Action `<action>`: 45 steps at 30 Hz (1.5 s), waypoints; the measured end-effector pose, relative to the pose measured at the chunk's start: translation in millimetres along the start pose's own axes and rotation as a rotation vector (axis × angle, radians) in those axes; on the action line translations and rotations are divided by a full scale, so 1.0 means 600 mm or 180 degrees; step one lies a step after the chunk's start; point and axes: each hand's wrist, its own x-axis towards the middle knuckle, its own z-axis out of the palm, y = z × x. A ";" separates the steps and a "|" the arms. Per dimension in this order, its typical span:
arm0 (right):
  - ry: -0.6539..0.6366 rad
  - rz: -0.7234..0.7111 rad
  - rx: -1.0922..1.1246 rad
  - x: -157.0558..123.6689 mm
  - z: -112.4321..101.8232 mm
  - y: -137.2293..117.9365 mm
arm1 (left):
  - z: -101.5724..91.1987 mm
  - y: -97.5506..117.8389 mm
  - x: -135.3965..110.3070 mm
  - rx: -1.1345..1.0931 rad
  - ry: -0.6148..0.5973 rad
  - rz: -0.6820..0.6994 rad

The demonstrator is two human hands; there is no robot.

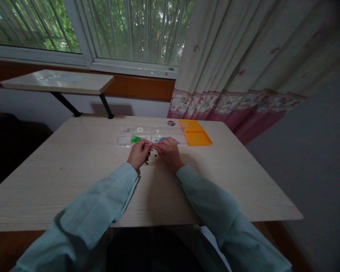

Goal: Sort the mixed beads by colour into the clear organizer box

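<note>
My left hand [138,153] and my right hand [170,153] rest side by side on a pale wooden table [73,170], fingertips pinched together and almost touching. Between and under them lie a few small dark beads [148,158]; what each pinch holds is too small to make out. Just beyond the hands lies a clear compartment box [147,135] with green bits [135,139] and blue bits [160,139] in it. Both arms wear light blue-green sleeves.
An orange lid or tray [195,133] lies to the right of the clear box, with a small round dark thing [171,123] behind it. A white shelf [59,81] juts out under the window. A patterned curtain [243,75] hangs at right.
</note>
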 end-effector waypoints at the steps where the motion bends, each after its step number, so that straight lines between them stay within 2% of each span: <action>1: 0.0007 0.0012 0.0006 -0.001 0.001 0.002 | 0.001 0.000 0.000 -0.0076 -0.0020 -0.0014; 13: -0.0007 -0.0025 0.0035 0.000 0.000 0.003 | -0.001 -0.002 -0.002 -0.0425 -0.0033 -0.0227; 20: -0.0003 -0.0011 0.0098 0.001 0.003 0.005 | -0.001 -0.002 -0.003 -0.0398 -0.0026 -0.0136; 23: 0.0073 0.0244 0.0020 0.004 -0.007 0.026 | -0.004 -0.005 -0.003 -0.0365 0.0001 -0.0175; 28: 0.0455 0.1055 -0.0211 0.000 -0.023 0.099 | -0.007 -0.006 -0.005 -0.0212 -0.0015 -0.0151; 31: 0.0581 0.1423 -0.0309 -0.007 -0.023 0.129 | -0.007 -0.002 -0.007 0.0069 -0.0059 -0.0016; 36: 0.0488 0.1644 -0.0413 -0.013 -0.016 0.134 | -0.008 -0.001 -0.008 0.0588 -0.0072 0.0261; 45: 0.0454 0.1632 -0.0455 -0.014 -0.018 0.134 | -0.008 0.009 -0.008 0.0742 -0.0148 0.0338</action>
